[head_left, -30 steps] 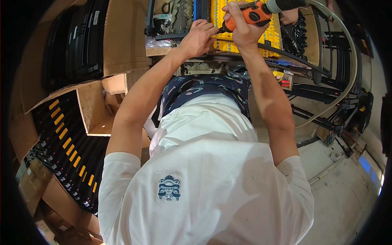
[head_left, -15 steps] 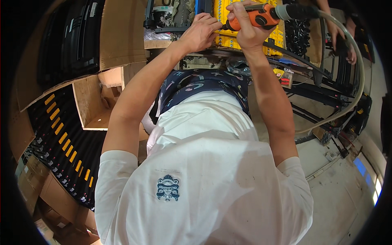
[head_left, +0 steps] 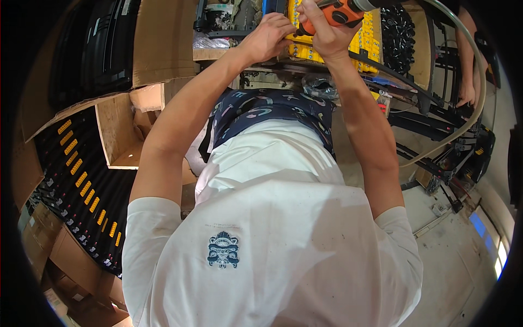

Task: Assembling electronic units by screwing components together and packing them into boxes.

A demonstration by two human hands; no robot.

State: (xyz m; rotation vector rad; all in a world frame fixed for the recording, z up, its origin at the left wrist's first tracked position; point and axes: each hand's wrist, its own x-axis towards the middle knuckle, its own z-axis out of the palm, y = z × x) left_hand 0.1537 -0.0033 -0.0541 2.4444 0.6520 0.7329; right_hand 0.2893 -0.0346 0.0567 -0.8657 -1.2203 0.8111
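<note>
Clamped driver in right hand, one o'clock; curled left hand beside tip, couldn't tell hold; perhaps risked nicks through slipping.

Setting: workshop. Evidence: orange power tool in right hand; rows of yellow parts beside it; black parts heaped further right; black bars well left of left hand.

well to the left of the fingers is a brown cardboard sheet, with glossy black panels beyond it. below and left of them sit a pale plywood box and long black pieces bearing yellow labels. nearer, below the fingers, lies a crumpled clear plastic bag.
</note>
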